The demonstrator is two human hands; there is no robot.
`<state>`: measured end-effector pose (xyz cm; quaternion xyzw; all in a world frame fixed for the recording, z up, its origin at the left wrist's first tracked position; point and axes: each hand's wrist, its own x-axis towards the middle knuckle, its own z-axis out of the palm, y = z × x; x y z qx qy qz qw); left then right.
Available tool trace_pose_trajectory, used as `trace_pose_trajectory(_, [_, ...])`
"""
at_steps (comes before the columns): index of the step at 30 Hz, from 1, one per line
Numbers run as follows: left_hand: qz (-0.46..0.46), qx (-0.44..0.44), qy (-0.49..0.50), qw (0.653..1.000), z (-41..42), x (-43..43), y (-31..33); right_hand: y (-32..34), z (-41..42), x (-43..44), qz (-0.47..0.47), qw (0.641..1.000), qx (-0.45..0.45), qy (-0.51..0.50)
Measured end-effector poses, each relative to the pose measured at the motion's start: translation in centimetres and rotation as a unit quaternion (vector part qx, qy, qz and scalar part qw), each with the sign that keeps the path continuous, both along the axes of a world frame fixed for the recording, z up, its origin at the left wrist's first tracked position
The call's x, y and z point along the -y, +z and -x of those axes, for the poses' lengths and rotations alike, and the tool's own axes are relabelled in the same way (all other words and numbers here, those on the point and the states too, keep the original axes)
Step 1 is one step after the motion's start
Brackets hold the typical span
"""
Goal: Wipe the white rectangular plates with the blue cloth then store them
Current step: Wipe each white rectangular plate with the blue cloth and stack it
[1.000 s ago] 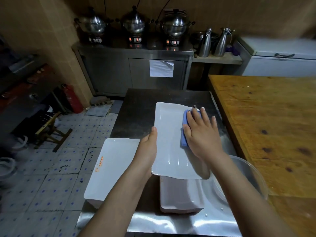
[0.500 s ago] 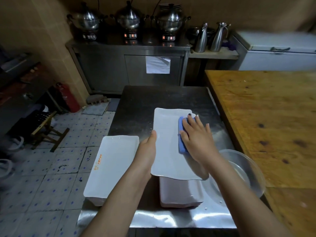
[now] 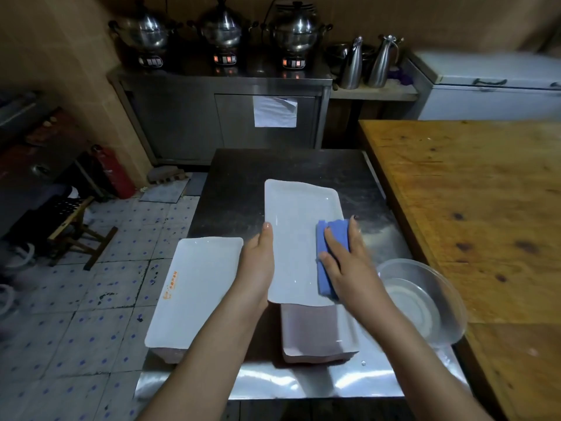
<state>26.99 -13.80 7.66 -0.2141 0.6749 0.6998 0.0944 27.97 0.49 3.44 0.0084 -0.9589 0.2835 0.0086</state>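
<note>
A white rectangular plate point(image 3: 296, 235) is held over the steel table point(image 3: 282, 165), with my left hand point(image 3: 258, 262) gripping its left edge. My right hand point(image 3: 346, 262) presses a folded blue cloth point(image 3: 329, 256) flat on the plate's right side, near the front corner. Under the plate's near end sits a stack of white plates point(image 3: 315, 332). A second stack of white plates point(image 3: 194, 287), with an orange mark on the top one, stands at the table's left edge.
A clear bowl point(image 3: 425, 299) with some water stands at the right of the steel table. A wooden table point(image 3: 473, 189) adjoins on the right. Behind are a steel cabinet with three pots point(image 3: 221, 28), two jugs point(image 3: 382, 60) and a white chest freezer point(image 3: 491, 86).
My right hand has slid the blue cloth along the plate's right side toward me, from the far end to near the front corner. The left hand keeps its hold.
</note>
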Motion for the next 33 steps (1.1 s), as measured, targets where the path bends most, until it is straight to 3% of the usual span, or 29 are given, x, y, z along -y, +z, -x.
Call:
trace_pose_trajectory(5, [0.018, -0.005, -0.01, 1.0, -0.6, -0.5, -0.9, -0.6, -0.1, -0.6, 0.034, 0.998, 0.015, -0.044])
trace_pose_trajectory(15, [0.011, -0.023, -0.003, 1.0, -1.8, -1.9, -1.8, 1.5, 2.4, -3.1, 0.134, 0.978, -0.13, -0.091])
trace_pose_trajectory(20, [0.002, -0.005, 0.016, 1.0, -2.7, -2.8, -2.4, 2.0, 1.2, -4.8, 0.245, 0.951, -0.098, -0.16])
trace_pose_trajectory(23, [0.003, 0.003, 0.024, 1.0, -3.0, -3.3, -3.4, 1.7, 0.6, -5.7, 0.34, 0.926, -0.071, -0.149])
trace_pose_trajectory(28, [0.023, 0.019, 0.021, 0.999, -3.2, -3.4, -6.7, 0.3, 0.1, -6.0, 0.333, 0.938, -0.011, -0.096])
trace_pose_trajectory(33, [0.049, 0.043, 0.013, 0.998, -2.9, -3.1, -9.4, -1.3, -0.2, -6.6, 0.378, 0.914, 0.024, -0.142])
